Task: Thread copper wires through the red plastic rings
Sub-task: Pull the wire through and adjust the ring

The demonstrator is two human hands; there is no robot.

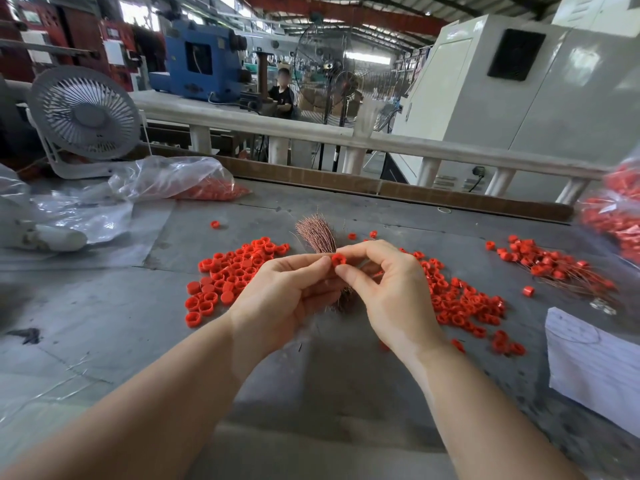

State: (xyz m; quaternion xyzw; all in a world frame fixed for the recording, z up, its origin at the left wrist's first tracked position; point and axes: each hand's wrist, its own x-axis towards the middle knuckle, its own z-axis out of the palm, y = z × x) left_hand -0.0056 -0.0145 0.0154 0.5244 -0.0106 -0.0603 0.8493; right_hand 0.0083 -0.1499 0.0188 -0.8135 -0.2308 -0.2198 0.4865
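Both hands pinching one red ring above the counter

The right hand (pixel 388 289) and left hand (pixel 284 296) are pinching a red ring (pixel 338 260) between fingertips, the left also gripping the copper wire bundle (pixel 317 233) fanning behind the ring; loose red rings (pixel 232 271) are lying on the counter (pixel 104 323) either side.

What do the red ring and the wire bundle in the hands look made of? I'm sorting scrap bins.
Red ring: apparently moulded plastic, with uniform bright colour and a smooth, slightly glossy surface. Wire bundle: likely copper, with thin pinkish-brown metallic strands fanning out stiffly; any coating can't be told.
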